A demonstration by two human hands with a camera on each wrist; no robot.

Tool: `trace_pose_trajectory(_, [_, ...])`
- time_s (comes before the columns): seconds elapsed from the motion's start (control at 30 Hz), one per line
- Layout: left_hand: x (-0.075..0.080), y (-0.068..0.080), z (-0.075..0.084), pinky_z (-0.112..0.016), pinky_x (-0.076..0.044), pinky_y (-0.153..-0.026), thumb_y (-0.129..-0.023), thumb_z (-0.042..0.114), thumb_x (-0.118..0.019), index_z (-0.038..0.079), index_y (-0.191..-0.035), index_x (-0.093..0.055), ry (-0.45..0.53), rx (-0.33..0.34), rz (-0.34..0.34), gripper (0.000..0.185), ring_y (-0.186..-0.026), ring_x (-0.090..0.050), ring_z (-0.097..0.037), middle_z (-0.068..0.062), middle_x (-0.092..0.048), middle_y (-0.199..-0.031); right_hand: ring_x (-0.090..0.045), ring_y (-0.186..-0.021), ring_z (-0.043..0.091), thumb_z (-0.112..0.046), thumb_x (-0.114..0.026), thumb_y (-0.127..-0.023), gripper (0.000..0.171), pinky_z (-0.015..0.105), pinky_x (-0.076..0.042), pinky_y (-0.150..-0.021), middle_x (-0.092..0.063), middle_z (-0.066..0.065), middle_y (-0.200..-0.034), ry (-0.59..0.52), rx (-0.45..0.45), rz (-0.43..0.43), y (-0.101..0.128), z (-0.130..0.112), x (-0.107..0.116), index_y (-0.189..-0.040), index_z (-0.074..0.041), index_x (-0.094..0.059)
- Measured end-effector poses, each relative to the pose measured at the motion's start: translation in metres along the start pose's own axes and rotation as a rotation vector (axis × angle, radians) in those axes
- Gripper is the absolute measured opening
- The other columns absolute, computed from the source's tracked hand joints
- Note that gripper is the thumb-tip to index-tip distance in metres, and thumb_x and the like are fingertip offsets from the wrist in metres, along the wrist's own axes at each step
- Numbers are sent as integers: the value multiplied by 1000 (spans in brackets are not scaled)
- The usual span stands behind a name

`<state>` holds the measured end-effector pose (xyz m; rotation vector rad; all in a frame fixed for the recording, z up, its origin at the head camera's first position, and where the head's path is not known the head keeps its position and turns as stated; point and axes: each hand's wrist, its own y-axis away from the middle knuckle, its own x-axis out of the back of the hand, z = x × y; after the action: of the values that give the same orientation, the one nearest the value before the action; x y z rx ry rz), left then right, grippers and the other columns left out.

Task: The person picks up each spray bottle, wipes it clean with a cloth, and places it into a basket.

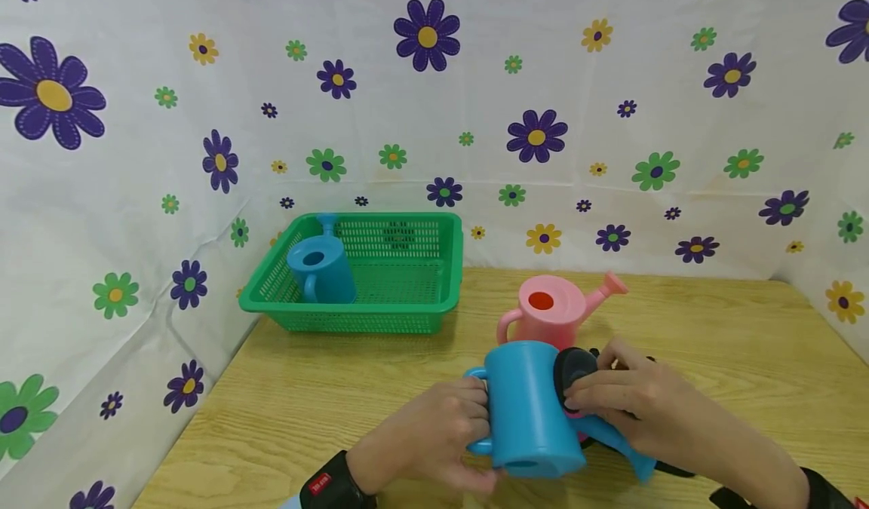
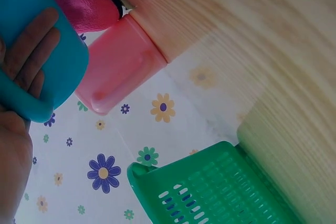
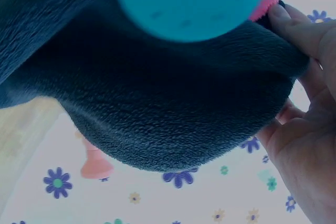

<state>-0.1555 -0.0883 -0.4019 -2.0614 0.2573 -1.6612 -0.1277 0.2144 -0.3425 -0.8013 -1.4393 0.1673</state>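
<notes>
In the head view my left hand (image 1: 441,430) grips a blue watering can (image 1: 532,411) by its handle. The can is tipped, with its opening low towards me and its spout pointing right. My right hand (image 1: 641,403) pinches a dark grey cloth (image 1: 575,366) with a pink side against the can, near the base of the spout. From the right wrist the cloth (image 3: 178,98) hangs in a wide fold beneath the blue sprinkler head (image 3: 194,6). Left-wrist view: fingers (image 2: 37,45) pass through the handle and lie along the can's wall.
Just behind the held can stands a pink watering can (image 1: 560,309), spout to the right. A green basket (image 1: 380,319) at the back left contains another blue watering can (image 1: 329,271). The wooden table (image 1: 326,388) meets a flowered sheet (image 1: 645,117) at the back and sides.
</notes>
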Motion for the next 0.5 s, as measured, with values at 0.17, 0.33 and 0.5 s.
trace_pose_trajectory(0.17, [-1,3,-3,-20,-42,-75,-81,50,-74,23,-59,-47,2,6,7,43,-63,-39,-2,14,-36,-59,-55,-98,12,-36,-49,-103,28,22,-52,-81,-76,-13,-105,-43,43,-48,0,-11,3,-107,-27,-75])
trace_pose_trajectory(0.33, [2,3,-6,-19,-41,-75,-80,47,-75,22,-58,-50,28,11,8,42,-64,-40,-2,13,-37,-59,-54,-98,9,-35,-55,-102,19,27,-54,-76,-72,-23,-107,-78,3,-135,-3,-24,11,-108,-35,-73])
trace_pose_trajectory(0.5, [3,4,-8,-19,-41,-75,-81,45,-75,22,-59,-50,65,34,-7,41,-65,-42,-2,13,-39,-59,-53,-100,8,-39,-47,-103,25,29,-55,-77,-69,-28,-108,-44,-42,-198,-3,-29,14,-108,-39,-72])
